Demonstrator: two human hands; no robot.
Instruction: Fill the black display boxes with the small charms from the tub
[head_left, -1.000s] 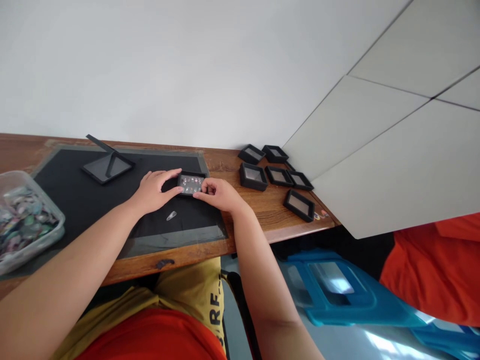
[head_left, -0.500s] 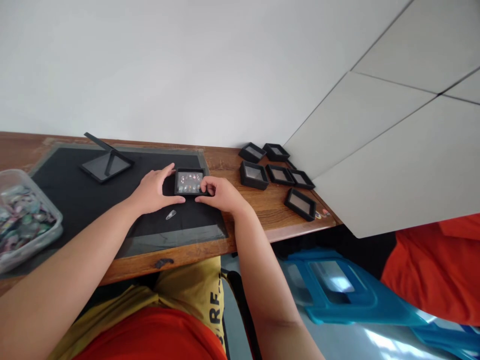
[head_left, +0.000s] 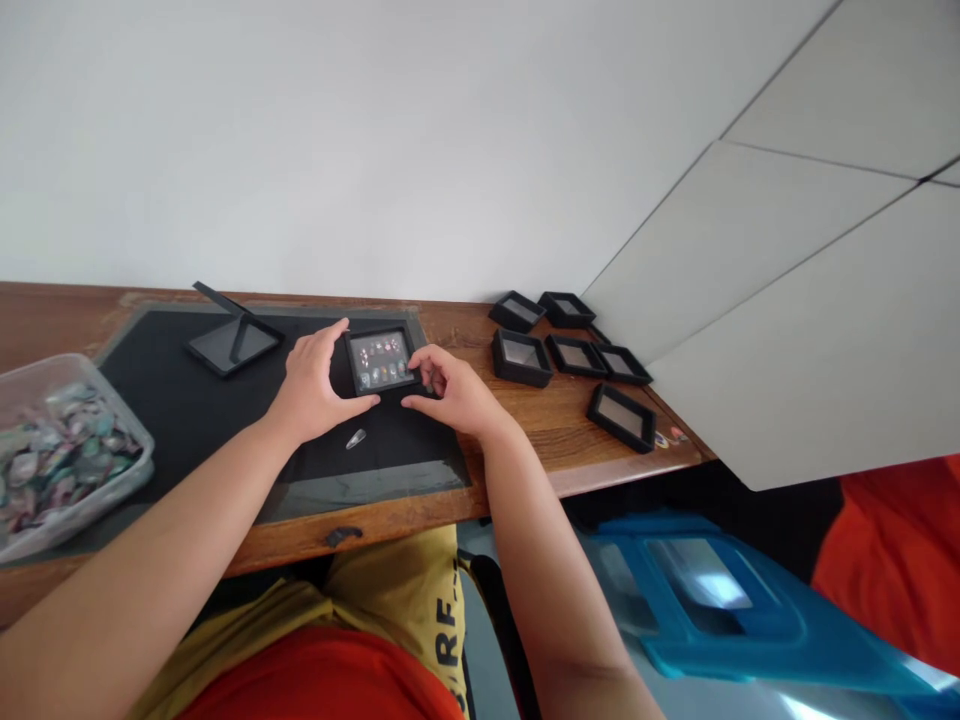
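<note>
A small black display box [head_left: 381,360] with several colourful small pieces under a clear window is tilted up above a black mat [head_left: 187,400]. My left hand [head_left: 315,385] grips its left side, thumb below and fingers at the top. My right hand [head_left: 450,388] pinches its right lower corner. A clear pointed nail tip [head_left: 355,438] lies on the mat just below my left hand.
A wooden table [head_left: 555,430] holds several empty black boxes [head_left: 522,357] at the right. A black lid on a stand [head_left: 235,340] sits at the mat's far left. A clear tub of mixed pieces [head_left: 64,450] stands at the left edge. A blue plastic stool [head_left: 697,590] is below right.
Both hands have lifted and tilted the box so its window faces me more. The view has shifted slightly right and down.
</note>
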